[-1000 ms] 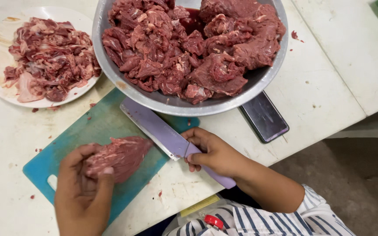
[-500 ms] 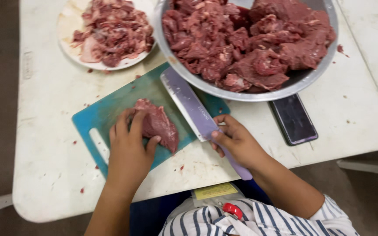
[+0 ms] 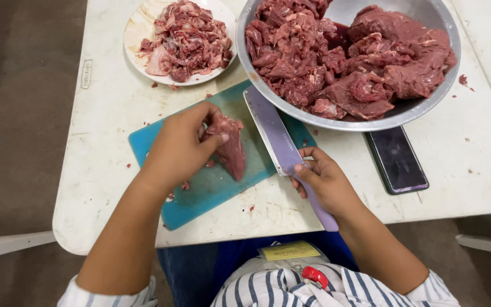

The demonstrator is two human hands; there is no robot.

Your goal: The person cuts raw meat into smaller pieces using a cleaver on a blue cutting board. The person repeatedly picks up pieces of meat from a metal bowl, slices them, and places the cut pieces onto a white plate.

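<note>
Since half a second ago, the left hand (image 3: 180, 149) has shifted from lying flat over the piece of raw meat (image 3: 229, 148) to gripping its far end, fingers curled and pinching it on the teal cutting board (image 3: 200, 187). To the right, the right hand (image 3: 324, 183) stays clenched around the handle of the purple cleaver (image 3: 274, 136), blade flat on the board's right edge. Farther off stand a metal bowl (image 3: 427, 105) of meat chunks and a white plate (image 3: 137, 25) of cut pieces; a dark phone (image 3: 396, 159) lies right of the cleaver.
</note>
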